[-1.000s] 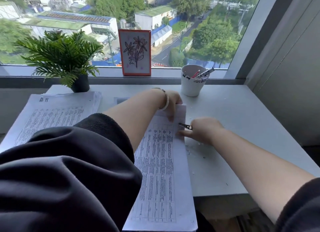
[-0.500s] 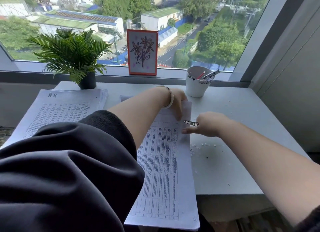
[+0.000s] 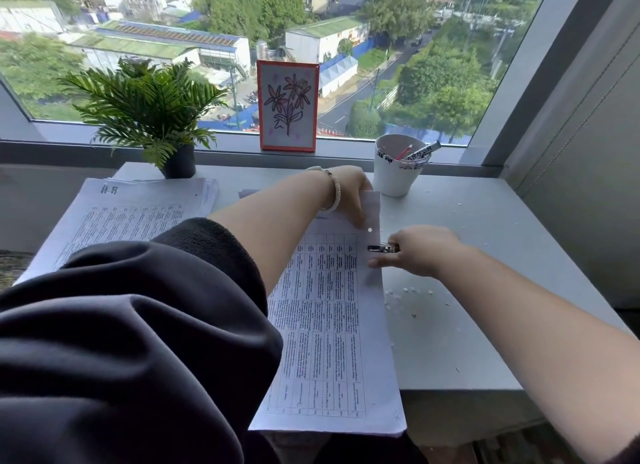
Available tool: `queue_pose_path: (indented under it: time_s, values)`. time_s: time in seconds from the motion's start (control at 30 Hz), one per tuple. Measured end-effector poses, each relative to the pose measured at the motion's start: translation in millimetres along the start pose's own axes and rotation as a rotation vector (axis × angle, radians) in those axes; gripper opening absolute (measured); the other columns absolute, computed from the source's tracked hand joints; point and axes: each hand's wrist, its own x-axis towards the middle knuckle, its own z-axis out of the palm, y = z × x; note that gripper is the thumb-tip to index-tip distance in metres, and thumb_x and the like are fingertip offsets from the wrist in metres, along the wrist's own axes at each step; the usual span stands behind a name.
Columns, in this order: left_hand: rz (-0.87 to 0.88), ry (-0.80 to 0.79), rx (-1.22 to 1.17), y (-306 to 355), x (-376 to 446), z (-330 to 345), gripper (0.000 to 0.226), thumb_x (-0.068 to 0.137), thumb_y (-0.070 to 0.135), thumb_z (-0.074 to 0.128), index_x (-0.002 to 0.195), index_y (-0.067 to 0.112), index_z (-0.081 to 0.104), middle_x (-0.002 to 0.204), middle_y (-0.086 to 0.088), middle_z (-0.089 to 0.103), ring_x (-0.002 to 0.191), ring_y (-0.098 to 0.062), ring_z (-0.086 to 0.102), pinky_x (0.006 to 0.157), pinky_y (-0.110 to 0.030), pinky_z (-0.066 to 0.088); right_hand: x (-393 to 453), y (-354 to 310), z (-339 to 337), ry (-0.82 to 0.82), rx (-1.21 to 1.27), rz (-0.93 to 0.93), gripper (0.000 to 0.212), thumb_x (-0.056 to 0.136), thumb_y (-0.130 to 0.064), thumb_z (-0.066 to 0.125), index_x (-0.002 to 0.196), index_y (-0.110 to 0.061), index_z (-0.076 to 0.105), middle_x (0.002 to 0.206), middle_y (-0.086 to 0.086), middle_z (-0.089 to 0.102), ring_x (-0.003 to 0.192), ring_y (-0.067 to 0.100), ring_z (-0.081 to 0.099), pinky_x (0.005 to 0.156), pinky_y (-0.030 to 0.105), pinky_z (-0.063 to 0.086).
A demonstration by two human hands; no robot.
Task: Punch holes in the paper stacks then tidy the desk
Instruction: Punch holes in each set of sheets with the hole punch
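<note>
Since half a second ago, the right hand (image 3: 420,250) is sitting a little farther down the right edge of the paper stack (image 3: 332,325), and a punched hole (image 3: 370,229) is now showing just above the hole punch (image 3: 382,248). That hand is gripping the small metal hole punch, fingers curled around its handle, with the punch's tip lying over the stack's right margin and the thumb touching the paper just below it.

The left hand (image 3: 349,190) is pressing on the far end of the same stack, fingers pointing down onto the sheet near the hole; a white bracelet (image 3: 333,190) is circling its wrist. How flat those fingers are lying cannot be told. The stack is lying in the middle of the table (image 3: 467,342), its near end hanging over the table's near edge.

Small paper dots (image 3: 398,295) are lying scattered on the table right of the stack. A second stack (image 3: 131,214) is resting at the table's left side. A white cup (image 3: 394,176) of pens is standing near the far edge, a potted fern (image 3: 149,113) at the far left corner, and a framed flower drawing (image 3: 287,105) is leaning on the window ledge.
</note>
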Motion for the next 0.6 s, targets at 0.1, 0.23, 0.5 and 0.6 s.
queue_pose_path:
  time_s: [0.1,0.23,0.5,0.6]
  values:
    - [-0.011,-0.006,-0.003,-4,0,-3,0.026,0.062,0.035,0.084,0.08,0.023,0.071,0.078,0.004,0.07,0.08,-0.017,0.067,0.074,-0.031,0.057,-2,-1,-1,-0.026,0.021,0.025,0.067,0.072,-0.086,0.039,0.07,-0.021,0.05,0.073,-0.004,0.055,0.076,0.019,0.053,0.06,0.028,0.037]
    - [-0.005,-0.011,-0.009,-7,0,-8,0.028,0.06,0.034,0.085,0.081,0.021,0.071,0.078,0.003,0.07,0.074,-0.016,0.065,0.075,-0.034,0.057,-5,-4,3,-0.084,0.016,0.022,0.082,0.057,-0.093,0.045,0.071,-0.013,0.054,0.073,0.0,0.057,0.07,0.019,0.055,0.062,0.03,0.042]
    - [0.007,0.018,-0.025,-10,-1,-20,0.024,0.063,0.033,0.085,0.076,0.028,0.066,0.08,0.006,0.07,0.077,-0.016,0.064,0.074,-0.028,0.053,-16,-11,10,-0.172,-0.111,-0.069,0.086,0.059,-0.093,0.043,0.072,-0.009,0.057,0.07,0.002,0.056,0.067,0.022,0.053,0.059,0.03,0.039]
    - [-0.006,0.039,-0.008,-11,-1,-24,0.026,0.064,0.035,0.085,0.078,0.028,0.065,0.078,0.007,0.067,0.077,-0.015,0.063,0.073,-0.026,0.051,-19,-12,13,-0.15,-0.14,-0.096,0.087,0.057,-0.095,0.037,0.069,-0.01,0.055,0.07,0.001,0.056,0.068,0.022,0.053,0.057,0.029,0.037]
